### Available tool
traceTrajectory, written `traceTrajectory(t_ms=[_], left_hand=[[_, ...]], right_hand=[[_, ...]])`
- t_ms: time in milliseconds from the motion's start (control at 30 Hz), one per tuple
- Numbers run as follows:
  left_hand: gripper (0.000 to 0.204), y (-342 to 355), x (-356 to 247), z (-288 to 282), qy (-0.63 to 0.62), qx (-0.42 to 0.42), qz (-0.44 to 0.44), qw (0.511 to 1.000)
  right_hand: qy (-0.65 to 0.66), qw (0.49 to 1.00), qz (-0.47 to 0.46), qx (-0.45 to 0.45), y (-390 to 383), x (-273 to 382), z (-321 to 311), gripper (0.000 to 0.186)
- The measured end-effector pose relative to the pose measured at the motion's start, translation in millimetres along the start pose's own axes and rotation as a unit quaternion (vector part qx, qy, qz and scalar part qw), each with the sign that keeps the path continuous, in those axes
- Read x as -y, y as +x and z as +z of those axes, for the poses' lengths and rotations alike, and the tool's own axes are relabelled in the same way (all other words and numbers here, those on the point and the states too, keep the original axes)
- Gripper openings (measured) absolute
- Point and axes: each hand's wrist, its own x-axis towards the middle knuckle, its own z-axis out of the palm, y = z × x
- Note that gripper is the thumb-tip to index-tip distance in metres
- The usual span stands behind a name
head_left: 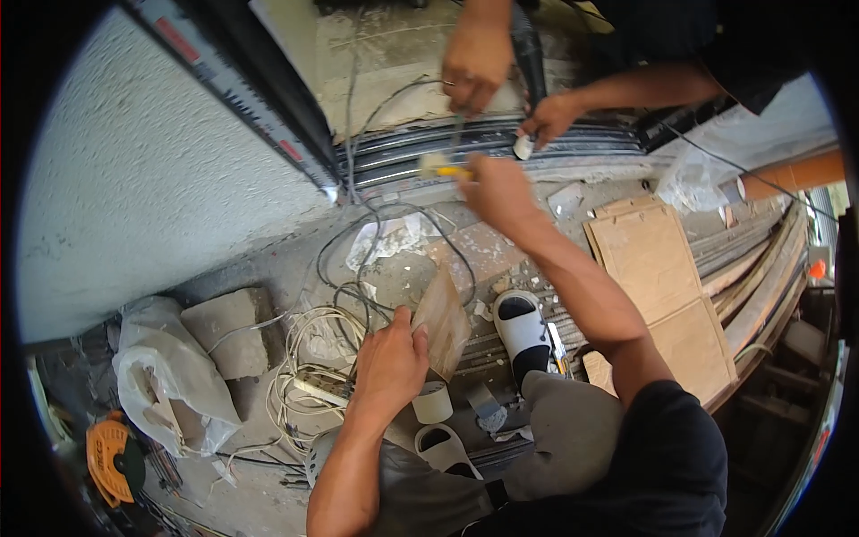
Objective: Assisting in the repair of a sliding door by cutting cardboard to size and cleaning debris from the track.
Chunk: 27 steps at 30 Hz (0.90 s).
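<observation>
My right hand [503, 199] is closed around the yellow handle of a small tool [455, 172]. The tool's pale head is smeared by motion and lies over a grooved black metal track [394, 172]. Closer to me, my left hand [391, 365] grips the edge of a thin, flat, pale-brown board [445, 322], held tilted above the floor. Across the track, a co-worker's hand [476, 67] holds a thin, blurred tool. The co-worker's other hand [553, 118] has a small whitish piece [523, 147] at the track.
Loose cables and a power strip [322, 385] lie left of my feet, near a concrete block [231, 333] and a plastic bag [170, 376]. An orange power tool [112, 461] stands lower left. Tape rolls [433, 403], folded cardboard [658, 286] and wooden strips [761, 282] lie around.
</observation>
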Motion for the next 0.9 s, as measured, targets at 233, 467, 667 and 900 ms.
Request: traceTrajectory(t_ms=[233,467,667,900], left_hand=[[0.023,1.0,0.2,0.8,0.025,0.0,0.019,0.999],[0.024,2.1,-1.1,-3.2,0.01,0.014,-0.002,1.0],[0.028,-1.5,6.5,-5.2,0.028,0.007,0.019,0.999],[0.03,6.8,-2.2,1.4,0.022,0.013,0.021,0.999]], right_hand=[[0.054,0.998,0.023,0.011,-0.1,36.4,-21.4,0.022],[0.07,0.997,-0.014,0.017,12.4,38.6,40.6,0.021],[-0.071,0.985,0.144,-0.062,-23.9,-65.3,-50.4,0.022],[0.181,0.98,0.05,-0.071,-13.1,14.9,-16.1,0.02]])
